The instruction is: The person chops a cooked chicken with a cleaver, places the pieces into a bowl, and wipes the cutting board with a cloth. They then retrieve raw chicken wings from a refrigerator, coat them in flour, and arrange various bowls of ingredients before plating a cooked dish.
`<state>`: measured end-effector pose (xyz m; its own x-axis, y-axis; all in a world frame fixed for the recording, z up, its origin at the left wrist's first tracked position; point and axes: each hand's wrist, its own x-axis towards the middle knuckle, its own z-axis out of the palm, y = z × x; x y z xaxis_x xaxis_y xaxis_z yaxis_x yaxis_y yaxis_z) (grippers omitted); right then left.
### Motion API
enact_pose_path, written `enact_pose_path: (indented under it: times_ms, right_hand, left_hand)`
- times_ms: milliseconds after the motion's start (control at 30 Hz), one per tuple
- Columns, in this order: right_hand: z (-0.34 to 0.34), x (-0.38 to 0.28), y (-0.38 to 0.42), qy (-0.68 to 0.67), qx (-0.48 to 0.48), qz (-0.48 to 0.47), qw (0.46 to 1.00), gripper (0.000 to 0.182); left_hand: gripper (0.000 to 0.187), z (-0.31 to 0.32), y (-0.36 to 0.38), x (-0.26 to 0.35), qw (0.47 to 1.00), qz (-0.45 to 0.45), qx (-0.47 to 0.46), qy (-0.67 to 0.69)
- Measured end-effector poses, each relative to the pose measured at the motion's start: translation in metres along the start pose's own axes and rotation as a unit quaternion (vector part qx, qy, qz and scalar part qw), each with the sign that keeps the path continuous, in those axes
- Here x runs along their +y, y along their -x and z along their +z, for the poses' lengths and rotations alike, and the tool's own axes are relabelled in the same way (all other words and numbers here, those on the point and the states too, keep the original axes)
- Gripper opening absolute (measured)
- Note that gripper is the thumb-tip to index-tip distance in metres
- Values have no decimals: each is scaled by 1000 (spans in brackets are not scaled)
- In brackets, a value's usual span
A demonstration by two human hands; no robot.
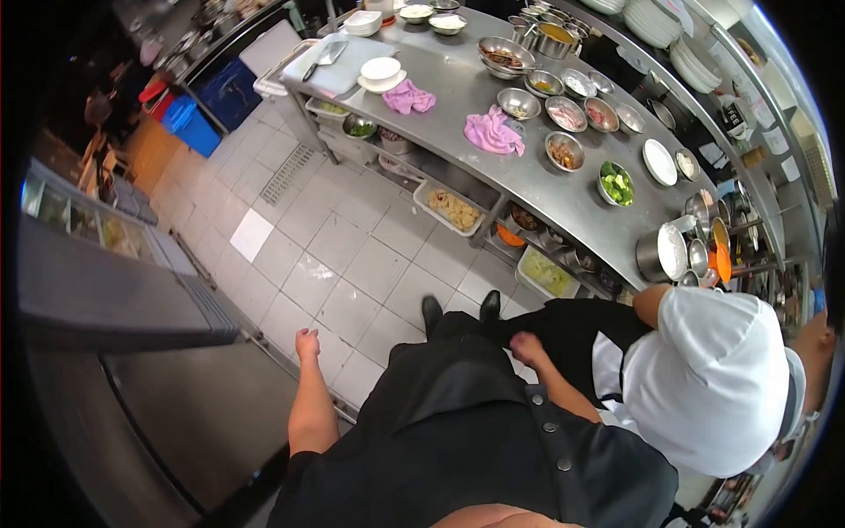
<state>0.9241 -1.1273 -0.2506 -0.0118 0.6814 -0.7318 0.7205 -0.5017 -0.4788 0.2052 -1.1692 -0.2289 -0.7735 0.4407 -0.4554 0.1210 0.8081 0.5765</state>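
My left hand hangs out over the tiled floor, its fingers curled in and nothing showing in them. It is nearest to the steel-fronted fridge unit on the left. In front of my dark apron, my right hand is smeared by motion, so its fingers do not show clearly. Close beside that hand is the dark clothing of a person in a white top. Both of my hands are away from the steel worktop.
Metal bowls of food, including one of green vegetables, stand on the worktop with pink cloths and a knife on a white board. Food tubs sit on its lower shelf. A blue bin stands far left.
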Motion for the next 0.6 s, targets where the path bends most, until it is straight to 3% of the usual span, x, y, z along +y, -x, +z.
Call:
enact_pose_path:
  times_ms: [33,67,133,167,267,400,433,500,533,567,600]
  right_hand:
    - [-15,-53,-21,33,109,-89,990,28]
    - [-50,-143,-7,62,187,-120,973,30]
    - [-98,-248,-56,47,282,-196,938,35]
    - [-127,-306,-66,10,333,-280,900,40]
    - [-208,-437,-124,21,413,-276,867,42]
    - [-286,-530,-216,51,467,-183,864,65]
    - [-296,-546,-229,51,471,-129,871,73]
    - [-290,-552,-269,77,490,-99,863,75]
    - [-291,-558,-286,101,518,-73,846,78]
    - [-286,-565,-285,122,532,-82,834,67]
    - [-286,-567,-290,124,530,-81,835,67]
  left_hand:
    - [53,9,-20,21,999,-1,-18,34]
    - [53,18,-34,39,999,4,-19,27]
    - [53,43,-50,72,999,15,-49,12]
    - [53,55,-56,82,998,11,-63,13]
    - [56,71,-59,107,994,-12,-104,-30]
    - [60,60,-61,183,986,28,-104,-124]
    - [60,59,-70,209,982,95,-90,-133]
    - [59,58,-71,273,966,204,-79,-139]
    - [57,64,-65,323,967,211,-101,-100]
    - [56,74,-63,373,966,220,-122,-60]
    - [55,88,-68,416,946,291,-136,-49]
